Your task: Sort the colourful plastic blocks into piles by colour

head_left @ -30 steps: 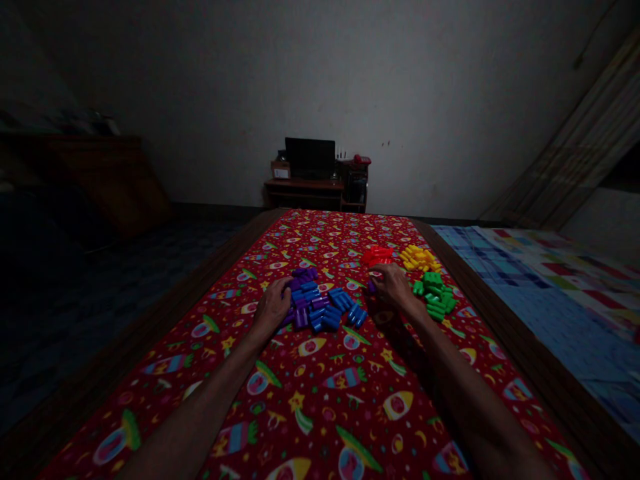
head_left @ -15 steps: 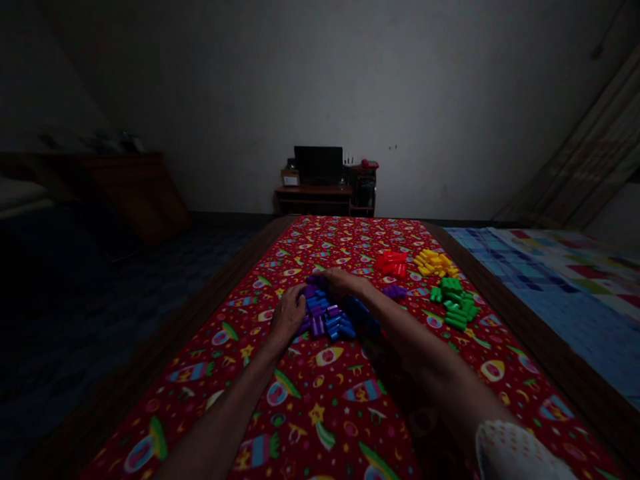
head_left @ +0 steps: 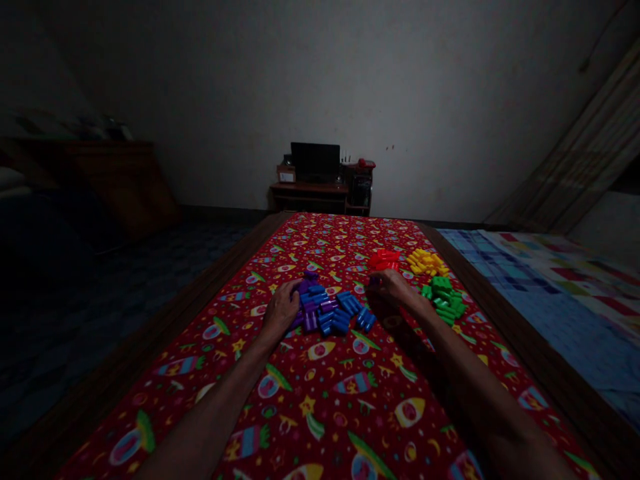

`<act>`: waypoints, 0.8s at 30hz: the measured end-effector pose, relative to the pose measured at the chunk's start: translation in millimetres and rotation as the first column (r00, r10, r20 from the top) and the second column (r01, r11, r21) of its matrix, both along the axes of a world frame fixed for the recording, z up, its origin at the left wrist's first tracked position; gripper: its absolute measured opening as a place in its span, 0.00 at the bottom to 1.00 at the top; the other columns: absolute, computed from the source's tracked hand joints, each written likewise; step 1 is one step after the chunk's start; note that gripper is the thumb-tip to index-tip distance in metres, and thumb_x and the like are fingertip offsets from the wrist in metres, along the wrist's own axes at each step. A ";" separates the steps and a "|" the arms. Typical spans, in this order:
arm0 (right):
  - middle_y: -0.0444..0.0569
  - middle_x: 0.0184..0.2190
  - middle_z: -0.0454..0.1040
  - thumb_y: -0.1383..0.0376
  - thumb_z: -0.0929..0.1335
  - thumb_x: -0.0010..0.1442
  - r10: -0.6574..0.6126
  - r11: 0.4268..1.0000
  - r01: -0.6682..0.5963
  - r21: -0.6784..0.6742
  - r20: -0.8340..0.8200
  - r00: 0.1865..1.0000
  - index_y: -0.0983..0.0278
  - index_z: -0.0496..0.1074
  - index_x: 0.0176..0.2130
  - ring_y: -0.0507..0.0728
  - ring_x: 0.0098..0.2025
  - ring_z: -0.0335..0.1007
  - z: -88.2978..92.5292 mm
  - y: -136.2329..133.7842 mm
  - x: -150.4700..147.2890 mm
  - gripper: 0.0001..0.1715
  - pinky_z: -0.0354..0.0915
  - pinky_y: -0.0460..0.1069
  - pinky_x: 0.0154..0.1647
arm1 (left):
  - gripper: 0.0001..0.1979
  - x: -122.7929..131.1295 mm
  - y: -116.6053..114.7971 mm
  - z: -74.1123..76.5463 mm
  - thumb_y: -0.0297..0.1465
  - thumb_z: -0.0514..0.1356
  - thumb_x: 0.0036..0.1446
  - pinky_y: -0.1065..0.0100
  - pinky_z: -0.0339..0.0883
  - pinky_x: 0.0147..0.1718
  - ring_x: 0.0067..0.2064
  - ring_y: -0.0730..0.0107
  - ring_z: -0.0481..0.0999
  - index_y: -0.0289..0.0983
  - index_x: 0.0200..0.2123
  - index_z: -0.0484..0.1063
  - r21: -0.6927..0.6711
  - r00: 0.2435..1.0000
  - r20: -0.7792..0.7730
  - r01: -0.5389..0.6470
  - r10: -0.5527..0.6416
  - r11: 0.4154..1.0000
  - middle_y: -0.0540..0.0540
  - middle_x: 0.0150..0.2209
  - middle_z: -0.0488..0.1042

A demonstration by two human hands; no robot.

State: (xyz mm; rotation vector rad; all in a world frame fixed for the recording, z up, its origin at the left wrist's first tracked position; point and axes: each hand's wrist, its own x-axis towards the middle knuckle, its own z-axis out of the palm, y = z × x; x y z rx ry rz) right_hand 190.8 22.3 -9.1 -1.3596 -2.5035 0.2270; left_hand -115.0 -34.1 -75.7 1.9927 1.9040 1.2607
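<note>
A mixed heap of blue and purple plastic blocks [head_left: 333, 308] lies on a red cloth with a rocket print [head_left: 325, 400]. My left hand [head_left: 281, 308] rests against the heap's left edge, fingers loosely curved over the purple pieces and gripping nothing I can see. To the right of the heap, my right hand [head_left: 393, 287] has its fingers pinched on a small purple block [head_left: 373, 281] just above the cloth. Beyond that hand sit separate little heaps of red blocks [head_left: 384, 259], yellow blocks [head_left: 425, 261] and green blocks [head_left: 443, 297].
The cloth covers a long wooden-edged table [head_left: 200, 293]. A checked, colourful mattress [head_left: 550, 293] lies along the right side. A dark floor is on the left. A low desk with a monitor [head_left: 316, 163] stands at the far wall. The room is dim.
My right hand went left into the blue and purple heap, then came back right with a purple block in its fingers. My left hand stayed at the heap's left edge.
</note>
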 end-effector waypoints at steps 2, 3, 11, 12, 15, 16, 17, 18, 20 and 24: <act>0.51 0.36 0.79 0.68 0.68 0.56 -0.025 1.000 0.025 -0.014 0.008 1.000 0.65 0.78 0.41 0.56 0.38 0.73 -4.6 -4.1 11.5 0.13 0.62 0.45 0.36 | 0.20 0.2 0.0 -0.3 0.28 0.49 0.56 0.54 0.65 0.56 0.53 0.57 0.73 0.36 0.49 0.73 0.004 1.000 -0.006 -0.005 0.005 1.000 0.40 0.50 0.75; 0.50 0.37 0.79 0.68 0.68 0.55 -0.028 0.999 0.028 -0.018 0.002 1.000 0.64 0.78 0.41 0.56 0.39 0.73 -7.0 -5.6 15.1 0.13 0.62 0.45 0.37 | 0.20 0.3 -0.2 -0.3 0.28 0.49 0.57 0.55 0.65 0.56 0.53 0.57 0.73 0.35 0.49 0.73 0.008 1.000 -0.007 -0.006 0.006 1.000 0.40 0.50 0.75; 0.50 0.33 0.79 0.62 0.65 0.62 0.019 0.997 -0.024 -0.077 -0.057 0.998 0.67 0.79 0.39 0.54 0.33 0.73 -12.4 -9.5 31.7 0.14 0.61 0.45 0.33 | 0.17 -0.5 -0.7 5.1 0.31 0.54 0.55 0.55 0.67 0.52 0.50 0.56 0.75 0.35 0.46 0.73 -0.005 0.999 -0.009 -0.048 0.048 0.999 0.39 0.46 0.76; 0.51 0.33 0.79 0.62 0.65 0.62 0.010 0.997 -0.014 -0.072 -0.053 0.999 0.67 0.79 0.39 0.54 0.33 0.73 -11.5 -10.4 33.3 0.15 0.61 0.45 0.33 | 0.17 -1.1 -0.6 5.7 0.32 0.55 0.54 0.55 0.68 0.52 0.49 0.55 0.75 0.35 0.46 0.74 -0.012 0.997 -0.009 -0.072 0.072 0.997 0.39 0.45 0.76; 0.53 0.37 0.80 0.63 0.67 0.61 -0.045 0.999 0.044 -0.019 -0.080 0.996 0.66 0.78 0.43 0.56 0.37 0.75 -7.3 -14.6 35.3 0.14 0.63 0.46 0.37 | 0.16 -4.1 -0.3 5.8 0.33 0.57 0.54 0.56 0.70 0.47 0.46 0.54 0.76 0.35 0.45 0.75 -0.042 0.991 0.007 -0.136 0.137 0.990 0.39 0.43 0.76; 0.54 0.40 0.80 0.64 0.67 0.60 -0.059 0.998 0.059 0.002 -0.107 0.993 0.66 0.78 0.45 0.57 0.39 0.75 -5.2 -16.2 35.3 0.15 0.64 0.47 0.39 | 0.16 -5.3 -0.3 5.6 0.34 0.58 0.54 0.56 0.71 0.46 0.46 0.55 0.76 0.36 0.45 0.75 -0.043 0.990 0.019 -0.142 0.143 0.989 0.39 0.42 0.76; 0.54 0.41 0.80 0.65 0.67 0.60 -0.066 0.997 0.070 0.022 -0.139 0.988 0.65 0.78 0.46 0.57 0.41 0.75 -2.7 -17.7 35.2 0.15 0.65 0.47 0.41 | 0.16 -6.6 -0.1 5.2 0.34 0.58 0.53 0.56 0.71 0.45 0.45 0.55 0.76 0.36 0.45 0.75 -0.038 0.990 0.036 -0.139 0.140 0.990 0.39 0.43 0.76; 0.55 0.42 0.80 0.66 0.67 0.60 -0.071 0.996 0.079 0.040 -0.173 0.982 0.65 0.78 0.47 0.57 0.41 0.76 0.2 -18.9 35.0 0.16 0.65 0.48 0.42 | 0.16 -7.7 0.0 5.0 0.34 0.59 0.53 0.57 0.72 0.45 0.45 0.56 0.77 0.37 0.46 0.74 -0.031 0.989 0.061 -0.130 0.132 0.991 0.40 0.43 0.77; 0.55 0.41 0.80 0.66 0.66 0.61 -0.061 0.994 0.080 0.069 -0.242 0.968 0.66 0.78 0.46 0.57 0.40 0.76 6.7 -20.6 34.6 0.16 0.66 0.48 0.42 | 0.16 -9.4 0.2 5.2 0.33 0.59 0.52 0.57 0.72 0.44 0.43 0.57 0.77 0.37 0.45 0.74 -0.024 0.982 0.143 -0.120 0.122 0.992 0.41 0.43 0.77; 0.53 0.38 0.81 0.67 0.64 0.62 -0.038 0.989 0.087 0.121 -0.361 0.932 0.65 0.79 0.44 0.57 0.39 0.77 18.2 -25.1 28.1 0.15 0.67 0.48 0.41 | 0.18 -8.3 -1.4 11.7 0.34 0.60 0.51 0.59 0.73 0.43 0.41 0.60 0.78 0.36 0.46 0.73 -0.011 0.934 0.331 -0.139 0.134 0.990 0.43 0.40 0.79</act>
